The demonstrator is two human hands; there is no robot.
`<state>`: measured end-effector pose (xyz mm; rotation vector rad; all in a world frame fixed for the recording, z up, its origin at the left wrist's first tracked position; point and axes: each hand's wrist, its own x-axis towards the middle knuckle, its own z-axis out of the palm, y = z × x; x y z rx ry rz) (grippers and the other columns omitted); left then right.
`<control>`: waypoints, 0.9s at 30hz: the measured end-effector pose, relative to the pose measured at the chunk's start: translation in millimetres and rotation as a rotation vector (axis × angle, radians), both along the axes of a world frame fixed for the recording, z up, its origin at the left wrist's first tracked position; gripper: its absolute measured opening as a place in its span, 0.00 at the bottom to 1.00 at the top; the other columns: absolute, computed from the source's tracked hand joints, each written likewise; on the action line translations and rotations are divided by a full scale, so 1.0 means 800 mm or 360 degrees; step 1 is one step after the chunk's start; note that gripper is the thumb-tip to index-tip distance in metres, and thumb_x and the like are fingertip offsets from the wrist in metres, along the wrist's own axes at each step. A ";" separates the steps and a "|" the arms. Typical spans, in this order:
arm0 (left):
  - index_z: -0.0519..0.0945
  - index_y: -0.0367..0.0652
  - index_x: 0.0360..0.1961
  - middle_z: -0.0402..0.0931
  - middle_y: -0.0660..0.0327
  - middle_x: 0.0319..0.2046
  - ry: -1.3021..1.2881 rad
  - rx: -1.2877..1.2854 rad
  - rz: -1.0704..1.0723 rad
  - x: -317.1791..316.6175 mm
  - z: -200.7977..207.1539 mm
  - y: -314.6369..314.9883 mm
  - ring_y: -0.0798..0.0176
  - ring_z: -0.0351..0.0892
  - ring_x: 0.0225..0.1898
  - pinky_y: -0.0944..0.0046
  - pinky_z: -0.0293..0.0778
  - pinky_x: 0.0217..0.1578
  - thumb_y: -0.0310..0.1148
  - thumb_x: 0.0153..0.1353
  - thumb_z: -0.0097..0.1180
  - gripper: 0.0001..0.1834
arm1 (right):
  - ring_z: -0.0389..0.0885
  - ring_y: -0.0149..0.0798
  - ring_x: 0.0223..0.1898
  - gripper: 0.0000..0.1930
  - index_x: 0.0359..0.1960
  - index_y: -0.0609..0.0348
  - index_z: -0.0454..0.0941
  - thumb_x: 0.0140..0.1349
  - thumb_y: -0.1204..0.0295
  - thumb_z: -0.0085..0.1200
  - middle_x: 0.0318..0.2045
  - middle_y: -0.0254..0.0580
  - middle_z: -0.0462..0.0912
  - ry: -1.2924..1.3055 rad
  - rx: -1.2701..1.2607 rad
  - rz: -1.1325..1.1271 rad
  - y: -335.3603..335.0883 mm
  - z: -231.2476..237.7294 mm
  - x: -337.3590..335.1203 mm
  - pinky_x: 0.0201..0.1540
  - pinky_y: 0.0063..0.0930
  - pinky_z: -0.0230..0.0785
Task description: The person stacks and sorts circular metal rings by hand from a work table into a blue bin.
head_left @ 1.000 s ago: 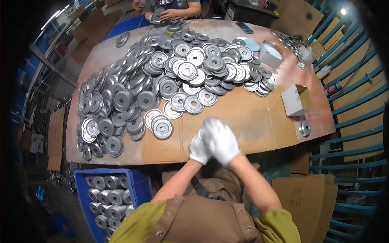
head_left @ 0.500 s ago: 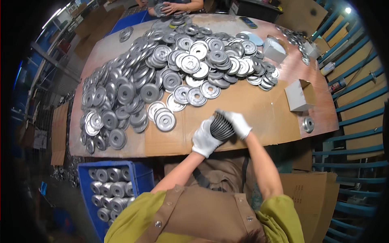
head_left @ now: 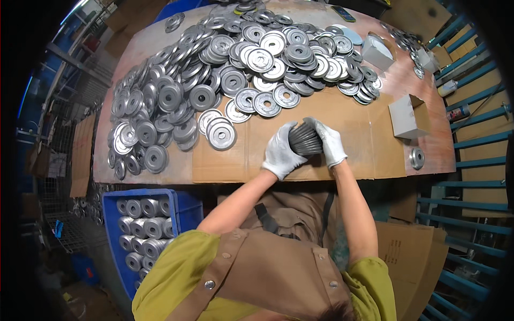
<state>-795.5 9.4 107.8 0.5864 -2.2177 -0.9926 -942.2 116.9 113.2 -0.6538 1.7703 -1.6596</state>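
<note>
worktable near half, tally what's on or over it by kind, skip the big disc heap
Hands, white-gloved, left hand and right hand: 2
Disc stack held between them, its discs too packed to count: 1
Cardboard sheet: 1
Open white box: 1
Round metal part by the box: 1
Total: 6

We find the held stack of dull grey metal, ridged along its side; the loose discs metal, matt to glossy; the gloves matt white cloth; the crate smooth blue plastic; the sheet brown cardboard.
</note>
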 end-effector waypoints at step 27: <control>0.75 0.45 0.57 0.83 0.51 0.42 0.0027 -0.0098 0.0103 0.042 -0.032 -0.011 0.45 0.86 0.40 0.50 0.81 0.39 0.43 0.48 0.74 0.35 | 0.69 0.57 0.68 0.24 0.65 0.62 0.72 0.73 0.62 0.46 0.66 0.58 0.72 0.1803 0.0666 0.0345 -0.036 0.074 0.114 0.68 0.44 0.64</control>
